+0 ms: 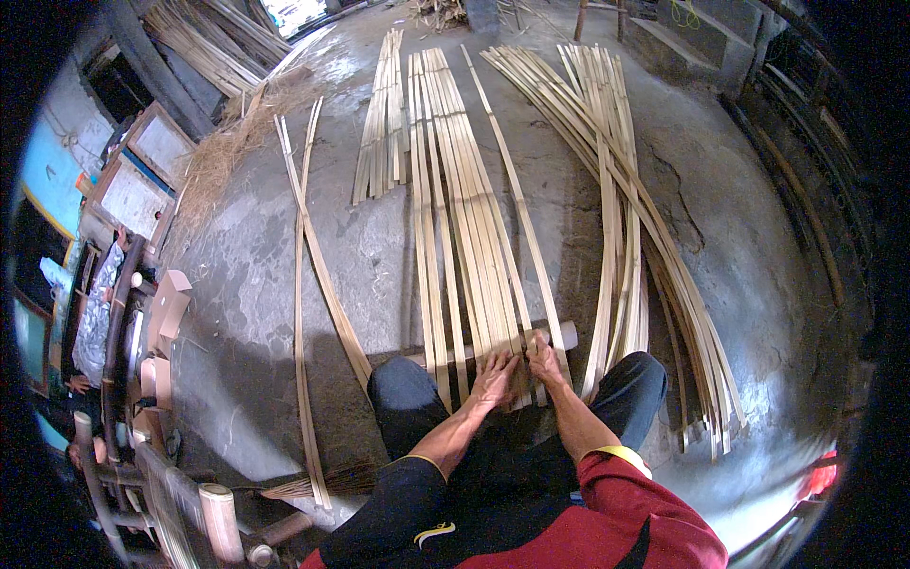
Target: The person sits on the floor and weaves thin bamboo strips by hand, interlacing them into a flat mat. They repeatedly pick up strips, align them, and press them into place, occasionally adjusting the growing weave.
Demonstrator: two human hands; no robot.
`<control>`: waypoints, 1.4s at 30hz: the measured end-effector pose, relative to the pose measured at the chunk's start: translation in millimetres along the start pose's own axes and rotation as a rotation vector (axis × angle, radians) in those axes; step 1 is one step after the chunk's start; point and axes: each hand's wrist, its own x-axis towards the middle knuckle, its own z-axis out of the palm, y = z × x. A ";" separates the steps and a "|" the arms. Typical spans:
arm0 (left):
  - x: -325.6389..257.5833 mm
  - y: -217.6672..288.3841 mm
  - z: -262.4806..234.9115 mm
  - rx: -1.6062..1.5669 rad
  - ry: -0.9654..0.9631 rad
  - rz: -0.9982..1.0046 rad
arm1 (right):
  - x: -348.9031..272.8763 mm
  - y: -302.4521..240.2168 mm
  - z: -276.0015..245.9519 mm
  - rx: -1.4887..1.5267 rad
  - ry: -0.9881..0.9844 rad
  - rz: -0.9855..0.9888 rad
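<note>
"Where are the strips you're working on?"

"In front of me: a row of pale bamboo strips (474,218) runs away from my lap along the concrete floor (242,322), the near ends between my knees (406,394). They cross a round pole (568,335) just beyond my hands."

"And your left grip (493,377)?"

"Laid over the near ends, palm down, fingers reaching forward and a little spread, touching the strips."

"The right grip (544,362)?"

"Just beside it, at the right edge of the row, fingers curled. I can't tell whether it's pinching a strip or something else; the fingers hide it."

"What's around you?"

"On my right, a lone strip (515,190) slants down to near my right grip, and farther over lies a crossed, fanned bundle (621,152). On my left, two long strips (300,256) cross each other. A shorter bundle (384,133) lies beside the row's far end."
</note>
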 end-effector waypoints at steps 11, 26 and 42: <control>2.0 -2.7 1.1 -0.014 -0.001 0.033 | 9.6 19.6 13.7 -0.044 0.110 -0.375; 28.7 14.1 -28.9 0.027 0.205 0.022 | -28.1 -52.4 -7.6 -0.031 0.104 0.024; 39.1 -8.4 -18.8 -0.012 0.124 0.079 | -20.2 -0.8 -0.4 0.305 0.053 0.369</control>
